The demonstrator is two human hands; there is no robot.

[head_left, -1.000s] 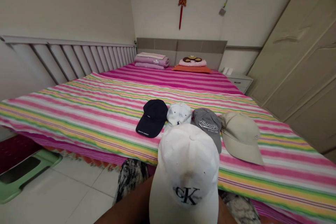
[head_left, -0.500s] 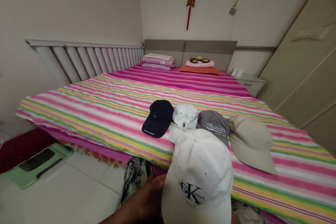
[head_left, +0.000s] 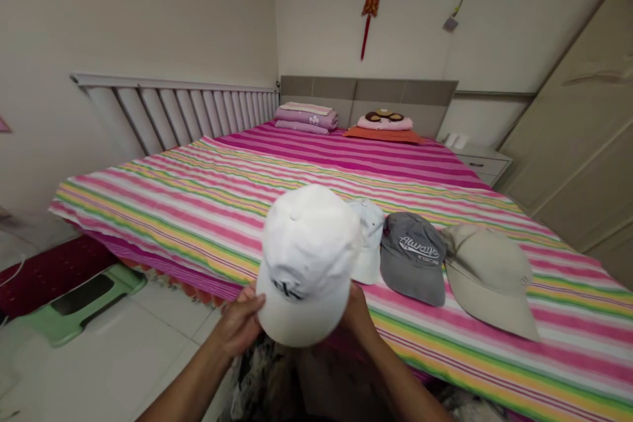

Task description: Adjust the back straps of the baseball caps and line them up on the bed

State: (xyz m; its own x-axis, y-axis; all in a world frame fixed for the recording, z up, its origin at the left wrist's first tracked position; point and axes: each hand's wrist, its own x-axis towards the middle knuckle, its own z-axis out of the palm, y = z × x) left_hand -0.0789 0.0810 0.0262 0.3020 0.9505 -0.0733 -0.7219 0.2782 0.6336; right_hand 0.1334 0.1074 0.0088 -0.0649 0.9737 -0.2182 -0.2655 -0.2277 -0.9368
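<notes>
Gripping the brim [head_left: 297, 324], the left hand [head_left: 241, 321] sits at the white cap [head_left: 309, 244]'s eight o'clock; brim faces six; the right hand [head_left: 355, 308] touches at four, finger closure hidden, nearer the gray cap [head_left: 414, 260] at three.

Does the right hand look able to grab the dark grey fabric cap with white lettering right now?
Probably not without letting go first: the right hand seems to be holding the white cloth cap, though nothing covers the grey cap close by.
</notes>
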